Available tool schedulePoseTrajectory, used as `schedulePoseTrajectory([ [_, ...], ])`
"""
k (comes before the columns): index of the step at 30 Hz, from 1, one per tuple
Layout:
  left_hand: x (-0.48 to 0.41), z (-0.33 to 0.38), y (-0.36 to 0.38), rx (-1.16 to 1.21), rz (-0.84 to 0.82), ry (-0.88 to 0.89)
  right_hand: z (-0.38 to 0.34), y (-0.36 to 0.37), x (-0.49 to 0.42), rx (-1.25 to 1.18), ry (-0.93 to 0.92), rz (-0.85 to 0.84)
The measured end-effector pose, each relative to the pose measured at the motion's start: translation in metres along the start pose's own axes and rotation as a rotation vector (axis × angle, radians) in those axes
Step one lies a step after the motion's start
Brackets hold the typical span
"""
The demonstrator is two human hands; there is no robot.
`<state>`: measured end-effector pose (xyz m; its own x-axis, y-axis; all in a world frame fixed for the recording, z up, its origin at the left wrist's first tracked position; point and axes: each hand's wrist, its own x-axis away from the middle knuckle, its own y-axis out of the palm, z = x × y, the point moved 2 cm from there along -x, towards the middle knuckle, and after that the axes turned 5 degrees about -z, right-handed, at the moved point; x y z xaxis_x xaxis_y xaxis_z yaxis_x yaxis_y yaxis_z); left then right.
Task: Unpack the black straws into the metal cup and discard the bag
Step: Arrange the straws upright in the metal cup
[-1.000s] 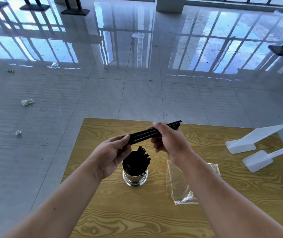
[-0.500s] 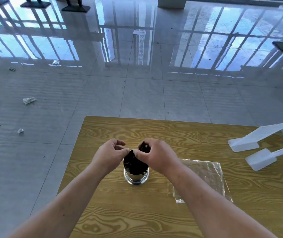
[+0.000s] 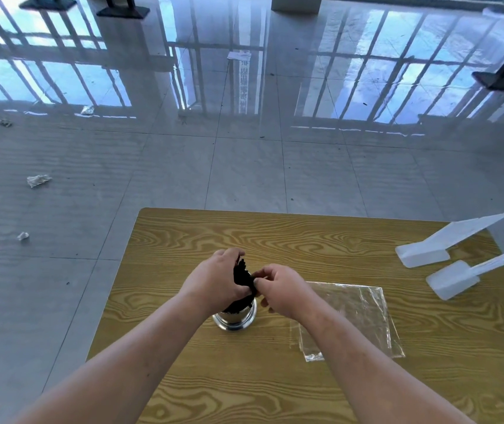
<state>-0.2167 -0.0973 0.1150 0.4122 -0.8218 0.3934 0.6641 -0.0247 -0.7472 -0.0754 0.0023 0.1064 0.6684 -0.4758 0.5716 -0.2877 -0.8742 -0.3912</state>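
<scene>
The black straws (image 3: pixel 242 274) stood up in the shiny metal cup (image 3: pixel 236 320), and the cup sat near the middle of the wooden table (image 3: pixel 275 237). The straws pointed up and leaned a little away from the person. They looked like one thick, dark bunch, with bumpy tips sticking out on top.

The left hand (image 3: pixel 216 281) was curled round the bunch from the left side. The right hand (image 3: pixel 282 292) pinched the straws with its thumb and fingertips from the right side. So both hands were closed on the straws, right above the cup.

The bag (image 3: pixel 359 316) lay flat on the table, to the right of the cup and partly under the right arm. It was see-through and crinkly, and it looked empty. I could not tell which way its long side ran. The right hand was much nearer to it than the left hand. I think the straws were nearly all in, so the bag was the next thing to pick up, and the right hand only needed a short reach to the right.
</scene>
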Motion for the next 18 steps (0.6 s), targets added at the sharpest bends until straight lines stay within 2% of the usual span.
schedulePoseTrajectory([
  [5,-0.001,0.006,0.0,-0.134,0.051,0.08,-0.001,0.0,0.001,-0.05,-0.031,0.026],
  [12,0.004,0.007,-0.002,-0.141,0.109,0.157,0.001,-0.003,0.004,-0.058,-0.024,0.031],
  [18,0.004,0.009,-0.01,-0.156,0.125,0.153,0.001,-0.002,0.007,-0.069,-0.03,0.055],
])
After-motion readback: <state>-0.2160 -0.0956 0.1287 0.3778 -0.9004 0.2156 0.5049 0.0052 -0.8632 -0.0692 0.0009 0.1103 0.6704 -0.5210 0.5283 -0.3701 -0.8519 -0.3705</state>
